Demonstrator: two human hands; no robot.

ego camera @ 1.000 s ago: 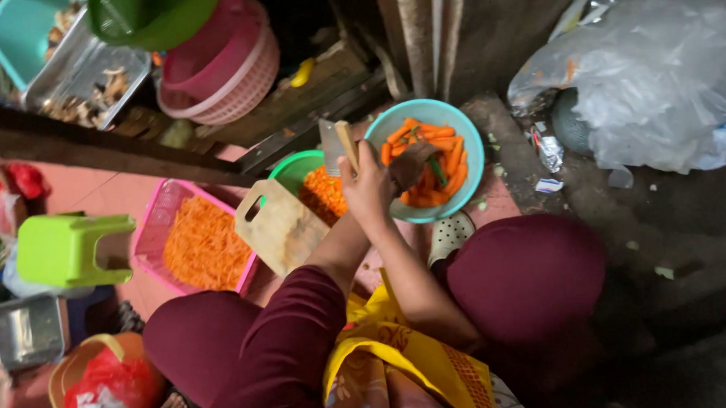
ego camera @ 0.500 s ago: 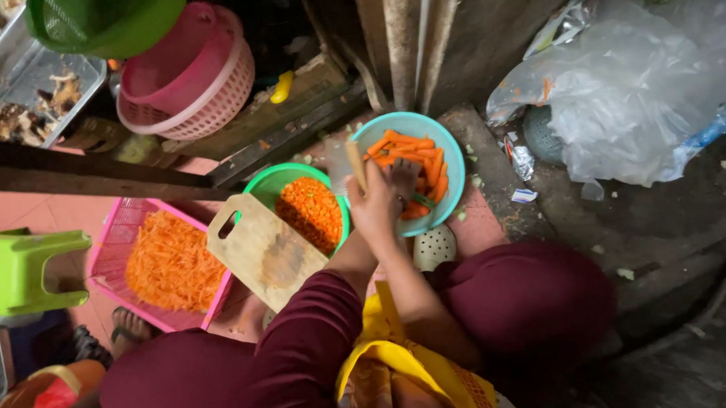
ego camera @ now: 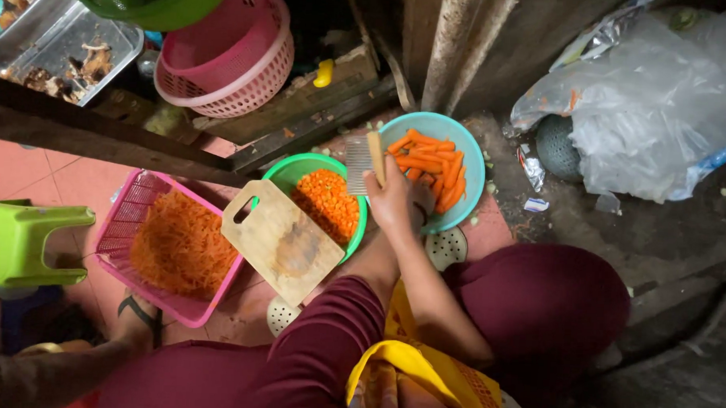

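Observation:
My left hand [ego camera: 389, 198] is shut on the wooden handle of a crinkle-blade cutter [ego camera: 359, 165], held upright between the two bowls. My right hand [ego camera: 421, 217] lies tight behind it at the near rim of the blue bowl [ego camera: 474, 151]; its fingers are mostly hidden. The blue bowl holds several peeled carrot sticks [ego camera: 429, 162]. To its left, a green bowl [ego camera: 293, 169] holds diced carrot [ego camera: 328, 203]. A wooden cutting board [ego camera: 281, 241] leans over the green bowl's edge.
A pink basket [ego camera: 121, 229] of shredded carrot [ego camera: 180, 246] sits at left, a green stool [ego camera: 24, 244] beyond it. Round pink baskets [ego camera: 239, 59] and a metal tray [ego camera: 63, 49] sit at the back, plastic bags [ego camera: 648, 101] right. A sandalled foot [ego camera: 138, 317] rests below.
My hands have drawn back from the middle of the blue bowl to its near rim, with the cutter still in the left one. The view has shifted slightly.

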